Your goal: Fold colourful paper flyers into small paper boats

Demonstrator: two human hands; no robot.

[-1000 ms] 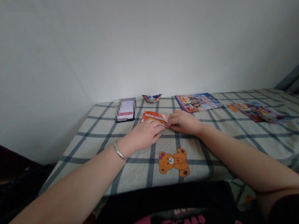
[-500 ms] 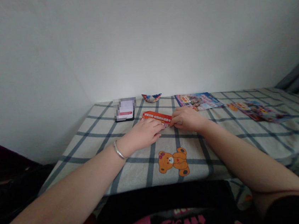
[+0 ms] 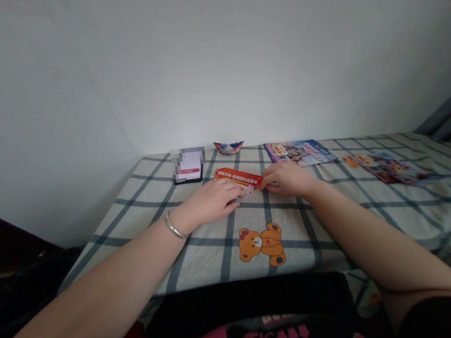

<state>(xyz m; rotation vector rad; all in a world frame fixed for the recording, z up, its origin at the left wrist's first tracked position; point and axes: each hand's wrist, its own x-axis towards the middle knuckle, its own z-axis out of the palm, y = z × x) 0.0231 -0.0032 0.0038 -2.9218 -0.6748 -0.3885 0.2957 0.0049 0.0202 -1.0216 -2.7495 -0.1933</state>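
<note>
touching red printed paper (image 3: 239, 177) on checked cloth (image 3: 206, 257) with left hand (image 3: 211, 200) and right hand (image 3: 289, 179), equally near. lying at two o'clock from left, nine from right, stretching lengthwise roughly ten to four. seemingly pinched at four-o'clock end in right grip; overlapped by left, palm down, reaching in from eight o'clock; cannot tell whether clamped there.

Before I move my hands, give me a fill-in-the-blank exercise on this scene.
1. The paper touched by both the left hand and the right hand is mostly ____.
2. Of the two hands, the bracelet is nearer the ____ one.
3. The cartoon animal printed on the tablecloth is a ____.

Missing words: red; left; bear.
</note>
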